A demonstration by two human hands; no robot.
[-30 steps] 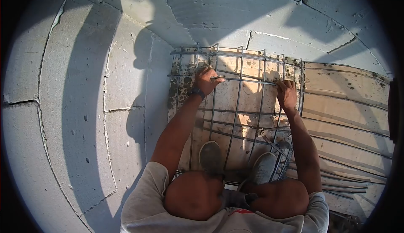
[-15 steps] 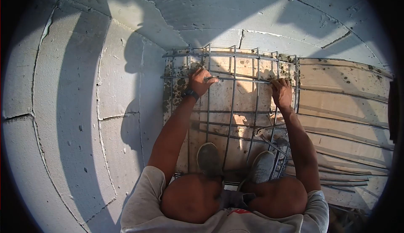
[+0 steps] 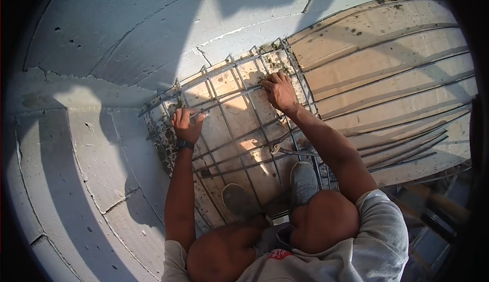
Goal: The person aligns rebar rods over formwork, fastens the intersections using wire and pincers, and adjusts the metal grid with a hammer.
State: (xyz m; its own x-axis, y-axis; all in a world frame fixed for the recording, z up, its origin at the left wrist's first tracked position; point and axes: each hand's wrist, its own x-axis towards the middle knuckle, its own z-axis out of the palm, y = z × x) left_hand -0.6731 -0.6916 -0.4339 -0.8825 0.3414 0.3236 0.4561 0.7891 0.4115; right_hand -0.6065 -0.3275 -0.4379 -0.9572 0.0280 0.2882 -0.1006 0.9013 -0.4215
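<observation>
A grid of steel rebar [image 3: 219, 103] lies over a plywood panel between my feet and the wall. My left hand [image 3: 187, 124], with a dark watch on its wrist, has its fingers bent over a cross bar near the grid's left end; its thumb points right along the bar. Toward the right end, my right hand [image 3: 280, 92] pinches the same bar near a crossing, and its fingertips are partly hidden. Below my right hand, a pair of pincers [image 3: 276, 149] rests on the grid, its handles reaching right under my forearm.
Pale block walls [image 3: 137, 42] rise ahead and at left. More rebar [image 3: 387, 73] runs across plywood [image 3: 351, 40] at right, with several loose bar ends [image 3: 412, 147] below. My shoes [image 3: 304, 177] stand at the grid's near side. A lower level with beams [image 3: 433, 205] shows at bottom right.
My view has turned to the right, so the grid now appears tilted. Both hands stay at the same cross bar; the left thumb sits more apart from the fingers.
</observation>
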